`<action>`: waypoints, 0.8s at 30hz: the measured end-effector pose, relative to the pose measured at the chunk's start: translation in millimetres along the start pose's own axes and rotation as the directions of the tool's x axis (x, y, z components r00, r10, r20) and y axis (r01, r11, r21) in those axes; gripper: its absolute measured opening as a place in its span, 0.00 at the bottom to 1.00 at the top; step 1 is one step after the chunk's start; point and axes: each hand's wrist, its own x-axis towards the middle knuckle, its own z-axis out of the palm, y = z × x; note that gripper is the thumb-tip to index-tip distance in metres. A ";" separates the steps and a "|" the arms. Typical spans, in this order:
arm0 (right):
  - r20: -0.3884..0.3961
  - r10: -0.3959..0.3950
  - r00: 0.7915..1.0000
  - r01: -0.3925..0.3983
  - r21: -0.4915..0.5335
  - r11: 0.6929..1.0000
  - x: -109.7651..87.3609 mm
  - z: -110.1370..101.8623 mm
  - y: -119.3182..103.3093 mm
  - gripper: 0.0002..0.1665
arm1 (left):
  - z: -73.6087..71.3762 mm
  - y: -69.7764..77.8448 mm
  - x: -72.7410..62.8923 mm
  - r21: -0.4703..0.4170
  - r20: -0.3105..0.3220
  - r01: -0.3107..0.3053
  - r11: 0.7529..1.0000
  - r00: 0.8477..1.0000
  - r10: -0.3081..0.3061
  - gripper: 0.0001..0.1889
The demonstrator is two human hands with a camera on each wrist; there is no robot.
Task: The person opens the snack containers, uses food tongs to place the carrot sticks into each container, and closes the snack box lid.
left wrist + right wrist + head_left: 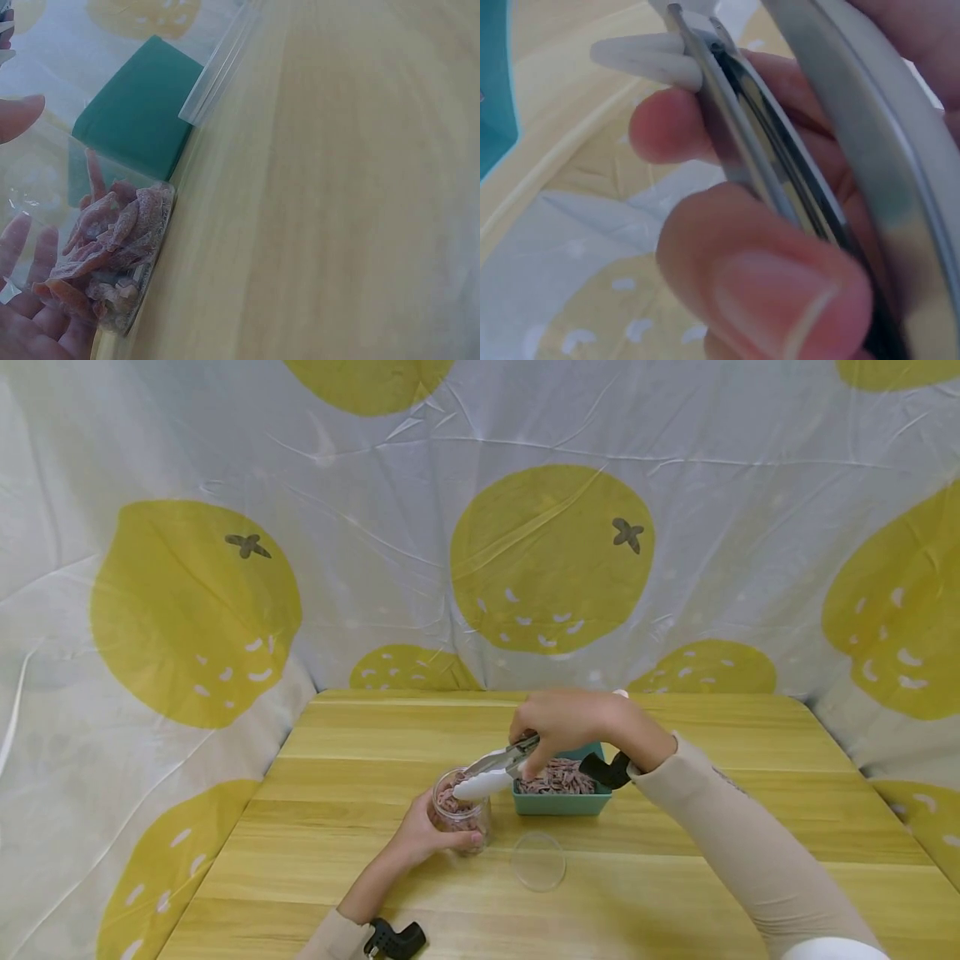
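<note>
Clear jar (482, 828) stands on the table (675, 885), part-filled with pinkish strips (112, 236). Left hand (422, 837) wraps the jar, fingers and thumb clamped around its wall. Right hand (566, 720) grips metal tongs (498, 763), fingers clamped round the arms; white tips (477, 786) at the jar mouth, depth inside unclear. Teal box (562, 805), holding more strips, sits to the jar's right. Clear round lid (538, 862) lies flat near both. Lemon-patterned curtain (375, 552) hangs behind
</note>
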 end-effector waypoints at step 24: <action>-0.024 0.114 0.993 -0.117 -0.177 0.977 16.2 7.5 -21.8 0.15 | 0.4 0.6 0.3 0.033 -0.011 0.030 0.999 0.999 -0.030 0.43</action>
